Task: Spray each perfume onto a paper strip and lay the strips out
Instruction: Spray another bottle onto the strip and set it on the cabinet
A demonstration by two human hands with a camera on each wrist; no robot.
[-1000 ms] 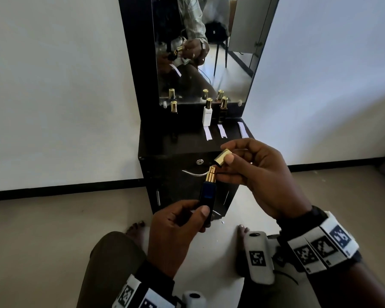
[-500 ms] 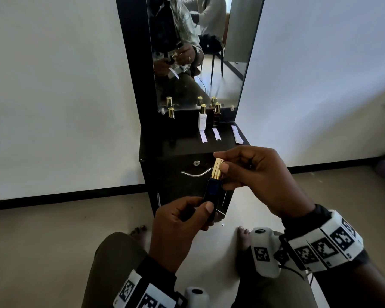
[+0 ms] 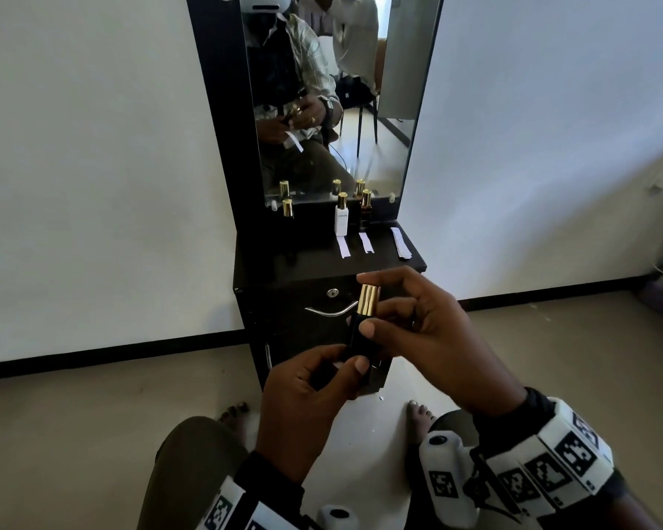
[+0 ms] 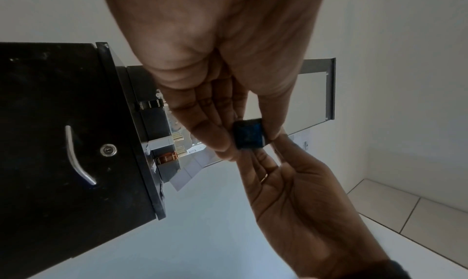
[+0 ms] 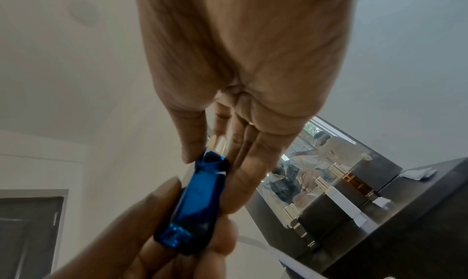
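left hand: grips blue perfume bottle by its lower body, above lap | right hand: pinches its gold cap | surface: brown bottle labelled "denta", white bottle, paper strips

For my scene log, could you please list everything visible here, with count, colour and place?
Blue perfume bottle: one, blue glass, held between both hands in front of the cabinet.
Gold cap: one, on top of the blue perfume bottle.
Other perfume bottles: three, gold-capped, standing at the mirror's foot; one black at left, one white, one brown.
Paper strips: two white, lying flat in front of the white and brown bottles; a further white stack at right.
Cabinet: one, black, with a silver handle and lock.
Mirror: one, upright on the cabinet.
Left hand: holds the bottle's body.
Right hand: fingers at the cap.
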